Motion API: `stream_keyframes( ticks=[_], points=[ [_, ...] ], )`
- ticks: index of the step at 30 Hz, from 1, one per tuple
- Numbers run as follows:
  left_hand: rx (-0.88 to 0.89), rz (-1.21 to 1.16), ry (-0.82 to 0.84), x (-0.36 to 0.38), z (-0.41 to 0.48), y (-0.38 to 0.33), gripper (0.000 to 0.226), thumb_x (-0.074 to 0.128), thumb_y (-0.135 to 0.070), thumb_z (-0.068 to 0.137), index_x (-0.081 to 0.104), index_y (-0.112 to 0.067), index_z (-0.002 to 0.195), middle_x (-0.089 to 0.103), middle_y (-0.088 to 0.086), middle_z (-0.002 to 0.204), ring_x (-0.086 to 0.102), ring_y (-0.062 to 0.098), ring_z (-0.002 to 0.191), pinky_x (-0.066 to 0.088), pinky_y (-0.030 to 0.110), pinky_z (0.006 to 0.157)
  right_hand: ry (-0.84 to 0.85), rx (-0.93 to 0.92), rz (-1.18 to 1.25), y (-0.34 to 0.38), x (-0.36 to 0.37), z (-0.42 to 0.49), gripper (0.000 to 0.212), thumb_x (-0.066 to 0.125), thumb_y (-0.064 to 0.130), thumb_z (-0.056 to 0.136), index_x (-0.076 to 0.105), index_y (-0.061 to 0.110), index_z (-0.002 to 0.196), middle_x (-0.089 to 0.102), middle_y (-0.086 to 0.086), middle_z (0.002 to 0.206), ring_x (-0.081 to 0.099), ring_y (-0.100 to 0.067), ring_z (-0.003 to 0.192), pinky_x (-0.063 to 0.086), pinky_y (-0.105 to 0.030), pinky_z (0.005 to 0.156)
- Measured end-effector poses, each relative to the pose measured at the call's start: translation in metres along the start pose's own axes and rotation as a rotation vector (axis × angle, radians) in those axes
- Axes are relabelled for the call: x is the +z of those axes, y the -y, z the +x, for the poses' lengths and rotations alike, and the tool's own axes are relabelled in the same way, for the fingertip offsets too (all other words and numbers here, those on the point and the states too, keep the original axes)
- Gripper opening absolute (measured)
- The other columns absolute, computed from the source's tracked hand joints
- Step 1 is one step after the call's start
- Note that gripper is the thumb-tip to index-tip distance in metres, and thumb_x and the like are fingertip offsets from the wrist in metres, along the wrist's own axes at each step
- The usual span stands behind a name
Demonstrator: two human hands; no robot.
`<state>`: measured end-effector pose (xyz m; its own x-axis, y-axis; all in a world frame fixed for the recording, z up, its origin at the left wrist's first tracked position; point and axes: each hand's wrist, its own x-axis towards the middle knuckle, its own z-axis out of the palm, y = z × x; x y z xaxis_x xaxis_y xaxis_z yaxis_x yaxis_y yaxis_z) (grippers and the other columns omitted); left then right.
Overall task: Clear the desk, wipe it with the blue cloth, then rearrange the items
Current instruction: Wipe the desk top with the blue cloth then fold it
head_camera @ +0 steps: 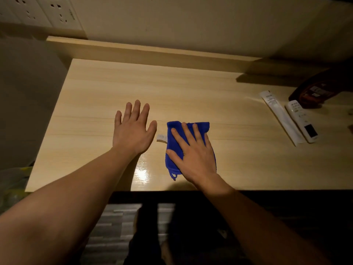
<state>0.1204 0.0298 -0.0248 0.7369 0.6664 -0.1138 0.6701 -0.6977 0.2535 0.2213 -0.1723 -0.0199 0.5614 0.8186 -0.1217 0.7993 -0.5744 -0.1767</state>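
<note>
Stage: by my reading you are in the wiping step, with clearing mostly done and rearranging not yet begun.
Left hand: your left hand (133,129) lies flat on the worktop (191,88), fingers spread and straight, holding nothing.
Right hand: your right hand (193,155) presses flat on the blue cloth (174,144), fingers straight rather than curled round it.
Blue cloth: folded, near the front edge at mid-worktop, just beside your left hand; its white tag (161,137) sticks out between them.
Cleared so far: the middle and left of the worktop carry only the cloth.
Not cleared: a white tube (280,115), a remote control (302,121) and a dark packet (315,90) sit together at the right end.
Left to do: probably wiping the far and right parts, then setting the items back.
</note>
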Motion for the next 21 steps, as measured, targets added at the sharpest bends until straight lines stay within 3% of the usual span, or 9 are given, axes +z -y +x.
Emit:
stream_keyframes(
  ticks=[6, 10, 13, 15, 17, 19, 21],
  points=[
    [0.003, 0.01, 0.019, -0.002, 0.0, -0.001, 0.072, 0.017, -0.065, 0.104, 0.008, -0.032, 0.168, 0.001, 0.001, 0.178, -0.007, 0.024, 0.163, -0.001, 0.054, 0.13, -0.008, 0.009, 0.087, 0.002, 0.011, -0.045, 0.061, 0.025, 0.057, 0.105, 0.017, 0.037, 0.162, 0.007, 0.008, 0.171, -0.003, -0.018, 0.158, 0.007, -0.045, 0.127],
    [-0.037, -0.01, 0.057, -0.01, 0.005, -0.011, 0.07, 0.021, -0.058, 0.107, 0.012, -0.026, 0.168, 0.004, 0.008, 0.177, -0.004, 0.03, 0.163, 0.0, 0.058, 0.13, -0.189, -0.006, 0.116, 0.005, 0.017, -0.071, 0.051, 0.042, 0.042, 0.102, 0.053, 0.027, 0.149, 0.046, 0.0, 0.158, 0.036, -0.024, 0.15, 0.037, -0.047, 0.116],
    [0.012, -0.054, -0.006, -0.013, 0.005, -0.042, 0.068, 0.021, -0.052, 0.109, 0.015, -0.018, 0.168, 0.007, 0.015, 0.176, -0.002, 0.031, 0.163, -0.002, 0.057, 0.129, -0.271, 0.032, 0.34, 0.006, 0.01, -0.086, 0.041, 0.045, 0.035, 0.098, 0.072, 0.023, 0.127, 0.064, 0.001, 0.141, 0.051, -0.017, 0.14, 0.05, -0.041, 0.104],
    [0.102, -0.105, -0.023, -0.011, 0.012, -0.069, 0.066, 0.022, -0.049, 0.11, 0.014, -0.018, 0.168, 0.004, 0.01, 0.177, -0.004, 0.027, 0.163, -0.004, 0.054, 0.129, -0.325, 0.106, 0.606, 0.006, -0.006, -0.091, 0.038, 0.046, 0.036, 0.097, 0.076, 0.027, 0.119, 0.068, 0.012, 0.13, 0.051, 0.003, 0.133, 0.048, -0.031, 0.108],
    [0.132, -0.161, -0.009, -0.005, 0.022, -0.088, 0.066, 0.022, -0.05, 0.11, 0.011, -0.021, 0.169, -0.001, 0.006, 0.178, -0.007, 0.024, 0.163, -0.005, 0.053, 0.129, -0.324, 0.199, 0.822, 0.0, -0.027, -0.082, 0.035, 0.047, 0.042, 0.096, 0.07, 0.036, 0.122, 0.059, 0.026, 0.126, 0.047, 0.017, 0.127, 0.036, -0.017, 0.113],
    [0.13, -0.144, 0.028, 0.006, 0.029, -0.096, 0.068, 0.018, -0.053, 0.109, 0.005, -0.024, 0.169, -0.006, 0.004, 0.177, -0.011, 0.024, 0.163, -0.006, 0.055, 0.129, -0.378, 0.252, 0.802, -0.013, -0.05, -0.053, 0.036, 0.051, 0.037, 0.099, 0.068, 0.026, 0.129, 0.056, 0.024, 0.126, 0.047, 0.009, 0.128, 0.032, -0.014, 0.112],
    [0.113, -0.048, 0.058, 0.017, 0.03, -0.097, 0.071, 0.012, -0.058, 0.107, 0.0, -0.024, 0.169, -0.009, 0.007, 0.177, -0.013, 0.026, 0.162, -0.008, 0.058, 0.128, -0.428, 0.248, 0.684, -0.029, -0.067, -0.013, 0.032, 0.053, 0.027, 0.104, 0.068, 0.017, 0.13, 0.061, 0.016, 0.126, 0.044, 0.005, 0.129, 0.031, -0.02, 0.114]
  ],
)
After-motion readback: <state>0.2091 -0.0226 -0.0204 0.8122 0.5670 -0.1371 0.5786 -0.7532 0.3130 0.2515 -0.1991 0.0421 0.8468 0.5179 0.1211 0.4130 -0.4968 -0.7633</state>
